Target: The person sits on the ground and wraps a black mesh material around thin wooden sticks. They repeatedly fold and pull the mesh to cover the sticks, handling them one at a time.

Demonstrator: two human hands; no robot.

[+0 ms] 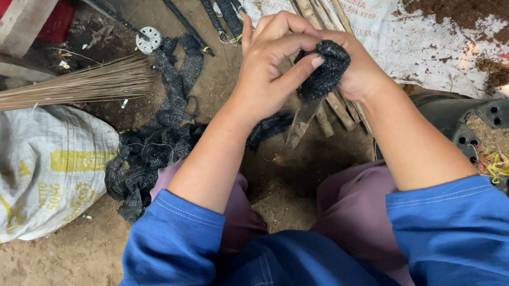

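While both hands pinch it, left hand point(267, 65) and right hand point(359, 66) fingers clamp black mesh strip point(326, 68) above bare dirt floor point(50, 273); white printed sack point(26, 169) lies left, mesh pile point(149, 149) beside.

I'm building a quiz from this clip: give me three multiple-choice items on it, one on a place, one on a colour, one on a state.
1. Where does the loose pile of black netting lie?
A. on the dirt ground beside the white sack
B. inside the black perforated pot
C. on the person's lap

2. What colour are the person's sleeves?
A. red
B. blue
C. yellow

3. How is the small black mesh piece being handled?
A. lying untouched on the ground
B. hanging from the broom bristles
C. gripped by both the left hand and right hand

Answers: 1 A, the pile spreads over bare soil next to the sack. 2 B, both cuffs are blue. 3 C, fingers of both hands close around it.
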